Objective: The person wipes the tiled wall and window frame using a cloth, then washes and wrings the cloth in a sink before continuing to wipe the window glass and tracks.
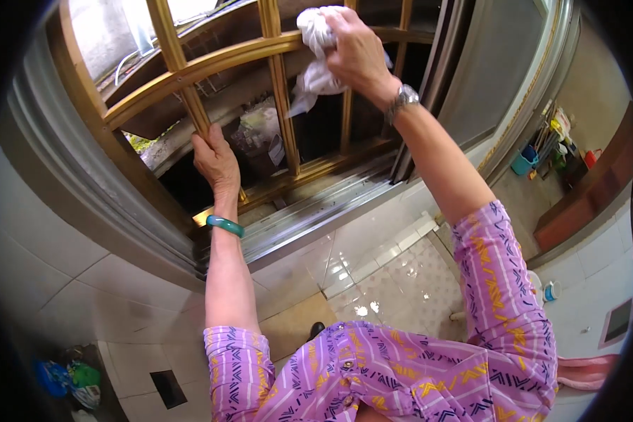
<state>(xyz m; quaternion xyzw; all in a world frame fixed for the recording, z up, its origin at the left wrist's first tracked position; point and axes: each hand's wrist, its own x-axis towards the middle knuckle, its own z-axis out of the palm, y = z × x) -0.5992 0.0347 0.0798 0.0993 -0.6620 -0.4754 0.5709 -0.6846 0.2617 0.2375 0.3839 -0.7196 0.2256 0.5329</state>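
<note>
Gold-coloured bars of a window grille (225,60) cross the window opening in front of me. My left hand (218,158) is closed around one of its upright bars, low on the left side; a green bangle circles that wrist. Farther up and to the right, my right hand (362,56) grips a bunched white cloth (320,77) against the grille where a crossbar meets the uprights. One end of the cloth hangs down over the bars. A metal watch is on my right wrist.
Below the grille runs a silver window track (316,218), with a frosted sliding pane (492,77) at the right. Beyond the bars sits a pale, plastic-looking bundle (260,130). Shiny wet-looking tiles (394,281) lie below. A blue bucket (524,162) stands in the space at right.
</note>
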